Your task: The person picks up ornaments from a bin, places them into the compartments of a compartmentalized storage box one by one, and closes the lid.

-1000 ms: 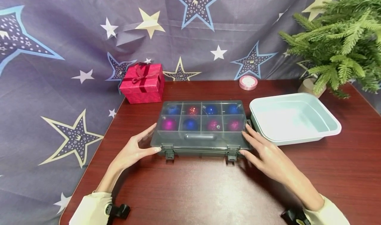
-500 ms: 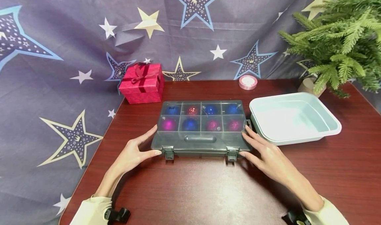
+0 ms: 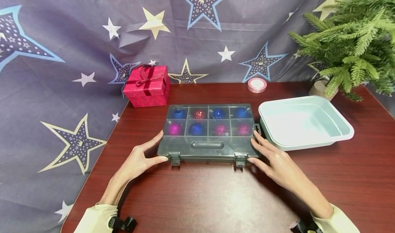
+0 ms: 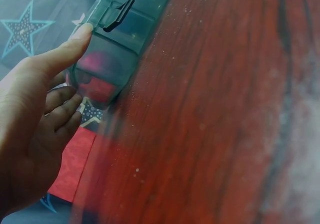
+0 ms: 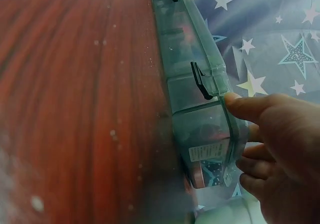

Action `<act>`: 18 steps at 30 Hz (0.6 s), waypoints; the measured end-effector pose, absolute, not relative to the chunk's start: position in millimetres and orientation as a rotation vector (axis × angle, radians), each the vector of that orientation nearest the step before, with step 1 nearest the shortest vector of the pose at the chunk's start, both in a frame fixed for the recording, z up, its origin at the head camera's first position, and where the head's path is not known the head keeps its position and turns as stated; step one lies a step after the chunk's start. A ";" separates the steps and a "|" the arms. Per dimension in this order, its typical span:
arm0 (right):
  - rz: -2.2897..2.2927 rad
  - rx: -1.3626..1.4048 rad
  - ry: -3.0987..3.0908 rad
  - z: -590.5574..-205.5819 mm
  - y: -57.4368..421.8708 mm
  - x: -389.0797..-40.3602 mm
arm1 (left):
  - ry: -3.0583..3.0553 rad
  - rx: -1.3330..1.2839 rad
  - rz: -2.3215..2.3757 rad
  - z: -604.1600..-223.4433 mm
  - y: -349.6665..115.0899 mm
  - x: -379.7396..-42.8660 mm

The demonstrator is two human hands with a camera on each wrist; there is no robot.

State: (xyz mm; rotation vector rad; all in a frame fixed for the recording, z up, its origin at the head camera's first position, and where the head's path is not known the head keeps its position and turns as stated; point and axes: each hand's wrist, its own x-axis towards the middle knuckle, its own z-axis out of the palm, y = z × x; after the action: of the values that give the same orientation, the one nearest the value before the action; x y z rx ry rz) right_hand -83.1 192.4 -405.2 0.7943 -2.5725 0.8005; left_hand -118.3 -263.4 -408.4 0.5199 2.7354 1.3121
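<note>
A clear grey-green divided storage case (image 3: pixel 207 145) lies on the table with its lid down. Blue, red and pink Christmas balls (image 3: pixel 175 128) show through the lid, one to a compartment. Two latches (image 3: pixel 240 160) stick out along its front side. My left hand (image 3: pixel 135 162) rests at the case's left front corner, thumb on the front edge and index finger along the side. At the opposite corner, my right hand (image 3: pixel 279 162) touches the case in the same way, its thumb (image 5: pixel 245 104) near a latch in the right wrist view. Both hands' fingers are fairly straight.
A pale mint tray (image 3: pixel 311 145) stands right of the case, close to my right hand. Behind are a red gift box (image 3: pixel 147 85), a pink ribbon roll (image 3: pixel 257 85) and a small artificial fir tree (image 3: pixel 355 48). A star-patterned cloth (image 3: pixel 200 48) hangs behind the table.
My left hand has shifted very slightly toward me and right along the case's corner, and the case's left side has straightened a touch. My right hand has hardly moved.
</note>
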 end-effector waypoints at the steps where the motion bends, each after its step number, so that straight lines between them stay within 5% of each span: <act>1: 0.796 0.795 -2.567 -405.5 192.2 -83.0 | 2.740 0.524 1.301 -407.8 -263.4 -118.4; 18: 0.635 0.840 -2.499 -412.0 187.5 -79.8 | 2.855 0.570 1.132 -404.5 -261.0 -117.4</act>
State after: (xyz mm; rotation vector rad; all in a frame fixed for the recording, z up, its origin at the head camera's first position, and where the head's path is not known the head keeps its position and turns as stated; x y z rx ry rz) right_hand -79.8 187.5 -412.0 0.8399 -2.4988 0.6346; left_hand -117.4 -261.0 -404.5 0.5700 2.8553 1.1324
